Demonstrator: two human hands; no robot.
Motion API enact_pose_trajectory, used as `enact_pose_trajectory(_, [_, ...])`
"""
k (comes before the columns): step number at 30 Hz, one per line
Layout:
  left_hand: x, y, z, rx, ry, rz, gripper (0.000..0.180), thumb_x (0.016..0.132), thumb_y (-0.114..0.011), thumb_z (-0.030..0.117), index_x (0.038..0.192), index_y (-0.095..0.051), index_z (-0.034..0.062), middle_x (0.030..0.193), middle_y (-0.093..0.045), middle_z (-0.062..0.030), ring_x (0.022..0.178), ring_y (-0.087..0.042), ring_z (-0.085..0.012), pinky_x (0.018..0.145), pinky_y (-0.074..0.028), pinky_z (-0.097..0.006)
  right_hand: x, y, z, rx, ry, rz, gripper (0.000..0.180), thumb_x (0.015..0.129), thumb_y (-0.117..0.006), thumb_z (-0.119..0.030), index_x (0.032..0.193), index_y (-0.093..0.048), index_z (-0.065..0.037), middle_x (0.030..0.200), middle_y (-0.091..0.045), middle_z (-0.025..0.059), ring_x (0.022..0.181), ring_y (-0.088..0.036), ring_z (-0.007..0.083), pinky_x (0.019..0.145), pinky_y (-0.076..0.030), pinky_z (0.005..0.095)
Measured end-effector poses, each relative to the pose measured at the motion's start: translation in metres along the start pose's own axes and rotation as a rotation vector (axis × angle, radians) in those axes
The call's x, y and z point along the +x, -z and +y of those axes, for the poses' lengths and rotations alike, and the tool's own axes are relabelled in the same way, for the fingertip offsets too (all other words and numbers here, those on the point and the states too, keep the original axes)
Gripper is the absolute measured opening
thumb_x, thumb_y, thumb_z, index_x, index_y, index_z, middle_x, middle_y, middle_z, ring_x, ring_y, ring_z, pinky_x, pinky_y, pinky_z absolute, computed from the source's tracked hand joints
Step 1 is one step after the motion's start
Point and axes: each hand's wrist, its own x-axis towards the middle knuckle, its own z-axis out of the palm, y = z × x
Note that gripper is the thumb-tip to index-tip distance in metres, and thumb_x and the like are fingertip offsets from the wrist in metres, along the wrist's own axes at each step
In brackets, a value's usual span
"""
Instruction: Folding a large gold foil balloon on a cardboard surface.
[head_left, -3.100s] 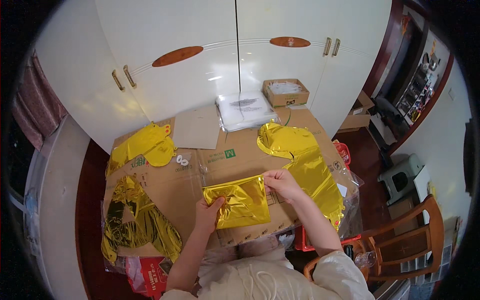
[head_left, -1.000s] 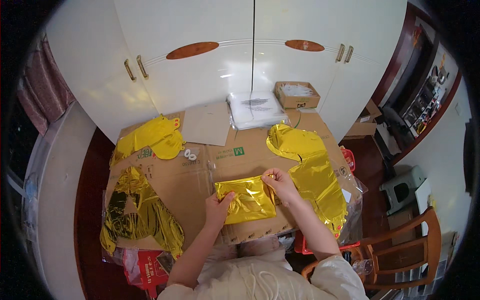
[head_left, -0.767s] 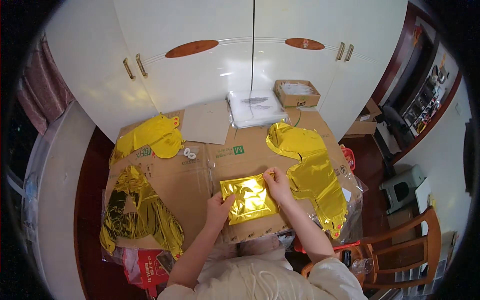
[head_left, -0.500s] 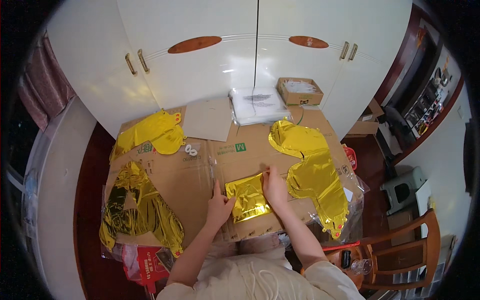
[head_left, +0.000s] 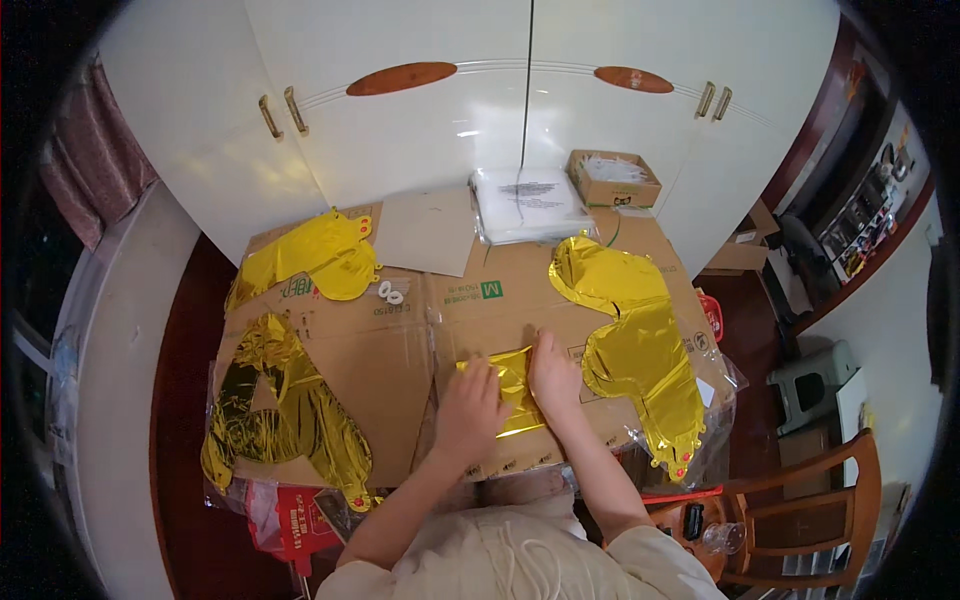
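A gold foil balloon folded into a flat rectangle [head_left: 520,412] lies on the cardboard before me. My left hand [head_left: 472,412] rests across its left part, fingers stretched over the foil. Along the right edge, my right hand [head_left: 556,378] has its fingers curled at the foil and seems to pinch it; the fingertips are partly hidden. To the left lies a flat gold letter-A foil balloon [head_left: 285,410]. A curved gold foil balloon [head_left: 640,345] is spread out on the right, and another gold foil balloon [head_left: 315,260] lies at the far left.
Flattened cardboard [head_left: 385,385] covers the table. Behind are a grey board [head_left: 428,235], a stack of clear plastic bags [head_left: 530,205] and a small open box [head_left: 615,190]. Two white rings [head_left: 391,292] lie mid-left. A wooden chair [head_left: 800,510] stands at right, white cabinets [head_left: 420,130] at the back.
My left hand has moved from the left edge of the folded foil rightward onto it, covering much of its left half. My right hand stays at the right edge. The view has shifted slightly.
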Motion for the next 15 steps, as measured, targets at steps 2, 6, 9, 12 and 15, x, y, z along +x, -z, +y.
enact_pose_trajectory(2, [0.001, -0.003, 0.014, -0.099, -0.038, -0.082, 0.081, 0.086, -0.060, 0.052, 0.139, -0.041, -0.0053, 0.144, -0.037, -0.0301, 0.138, -0.032, -0.0409, 0.114, -0.026, -0.051, 0.000, 0.002, -0.002, -0.033, -0.016, -0.021, 0.020, 0.095, -0.052, -0.020, 0.111, -0.051, -0.008, 0.083, -0.064, 0.0152, 0.065, -0.066, 0.0352, 0.052, -0.053, 0.0457])
enact_pose_trajectory(6, [0.002, -0.001, 0.020, -0.087, -0.028, -0.129, 0.095, 0.082, -0.060, 0.063, 0.141, -0.038, -0.0077, 0.148, -0.032, -0.0315, 0.141, -0.025, -0.0454, 0.115, -0.022, -0.055, -0.002, 0.002, 0.001, -0.043, 0.006, -0.004, 0.022, 0.094, -0.053, -0.020, 0.112, -0.051, -0.007, 0.083, -0.065, 0.0152, 0.063, -0.066, 0.0348, 0.051, -0.053, 0.0452])
enact_pose_trajectory(9, [-0.002, -0.007, 0.016, -0.049, -0.024, -0.142, 0.098, 0.080, -0.059, 0.067, 0.142, -0.037, -0.0065, 0.148, -0.031, -0.0325, 0.140, -0.025, -0.0492, 0.114, -0.020, -0.059, -0.002, 0.002, 0.001, -0.047, 0.015, 0.006, 0.023, 0.094, -0.054, -0.021, 0.112, -0.052, -0.007, 0.083, -0.065, 0.0155, 0.063, -0.066, 0.0344, 0.051, -0.053, 0.0451])
enact_pose_trajectory(12, [-0.006, -0.011, 0.014, -0.008, -0.018, -0.168, 0.099, 0.080, -0.057, 0.069, 0.143, -0.037, -0.0050, 0.148, -0.029, -0.0329, 0.139, -0.023, -0.0508, 0.114, -0.019, -0.060, -0.002, 0.002, 0.001, -0.045, 0.008, 0.002, 0.024, 0.094, -0.055, -0.021, 0.113, -0.052, -0.007, 0.084, -0.066, 0.0158, 0.063, -0.067, 0.0339, 0.051, -0.053, 0.0446])
enact_pose_trajectory(15, [-0.006, -0.010, 0.015, -0.005, -0.006, -0.180, 0.099, 0.080, -0.056, 0.071, 0.144, -0.037, -0.0032, 0.149, -0.027, -0.0334, 0.140, -0.021, -0.0515, 0.114, -0.018, -0.060, -0.002, 0.002, 0.003, -0.084, -0.003, 0.000, 0.021, 0.092, -0.055, -0.019, 0.110, -0.053, -0.007, 0.083, -0.066, 0.0141, 0.062, -0.067, 0.0318, 0.051, -0.053, 0.0425])
